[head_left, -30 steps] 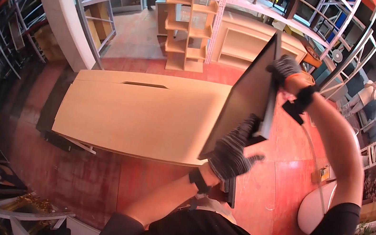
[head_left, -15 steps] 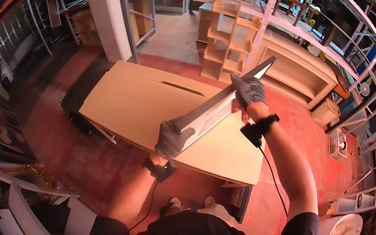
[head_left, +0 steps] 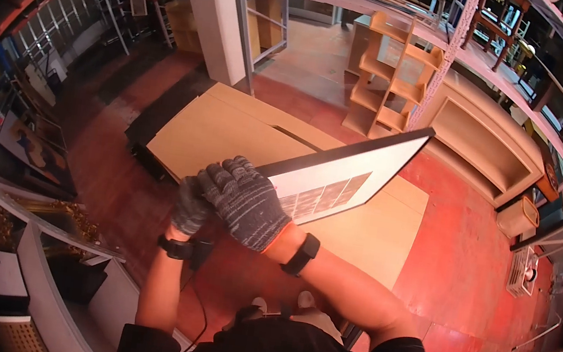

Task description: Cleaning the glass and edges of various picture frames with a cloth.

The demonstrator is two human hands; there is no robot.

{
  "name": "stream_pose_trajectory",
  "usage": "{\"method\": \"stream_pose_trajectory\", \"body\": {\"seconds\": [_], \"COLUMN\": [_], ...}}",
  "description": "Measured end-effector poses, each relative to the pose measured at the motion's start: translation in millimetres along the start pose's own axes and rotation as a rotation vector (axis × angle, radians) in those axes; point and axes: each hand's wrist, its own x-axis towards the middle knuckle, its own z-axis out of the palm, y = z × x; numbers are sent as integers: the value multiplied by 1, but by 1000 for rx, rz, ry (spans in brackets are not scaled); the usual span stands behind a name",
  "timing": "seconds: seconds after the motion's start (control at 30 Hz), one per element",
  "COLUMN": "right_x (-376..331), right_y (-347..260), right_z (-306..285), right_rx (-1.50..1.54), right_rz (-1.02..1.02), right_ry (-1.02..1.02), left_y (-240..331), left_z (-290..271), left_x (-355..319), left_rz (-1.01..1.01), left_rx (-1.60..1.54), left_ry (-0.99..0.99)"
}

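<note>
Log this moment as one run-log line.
left hand: grips framed panel near end | right hand: over same end | panel: tilted above wooden tabletop

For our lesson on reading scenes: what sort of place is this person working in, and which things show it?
Probably a furniture workshop or storeroom. Unfinished wooden shelf units stand on the red floor, metal racking runs along the walls, and a large plain board table sits beneath the framed panel held in gloved hands.

Knit cloth gloves (head_left: 243,199) — glossy framed panel (head_left: 338,180), matt wooden table (head_left: 230,133).
</note>
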Motion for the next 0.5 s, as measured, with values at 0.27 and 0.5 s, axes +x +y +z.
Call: {"method": "stream_pose_trajectory", "body": {"seconds": [0.27, 0.5], "right_x": [-93, -46], "right_y": [212, 122], "right_z": [-143, -47], "right_rx": [-236, -158], "right_rz": [268, 270], "right_ry": [63, -59], "left_y": [-6, 3], "left_z": [-34, -29], "left_x": [12, 9], "left_rz": [-202, -265], "left_rx": [29, 17], "left_ry": [7, 31]}}
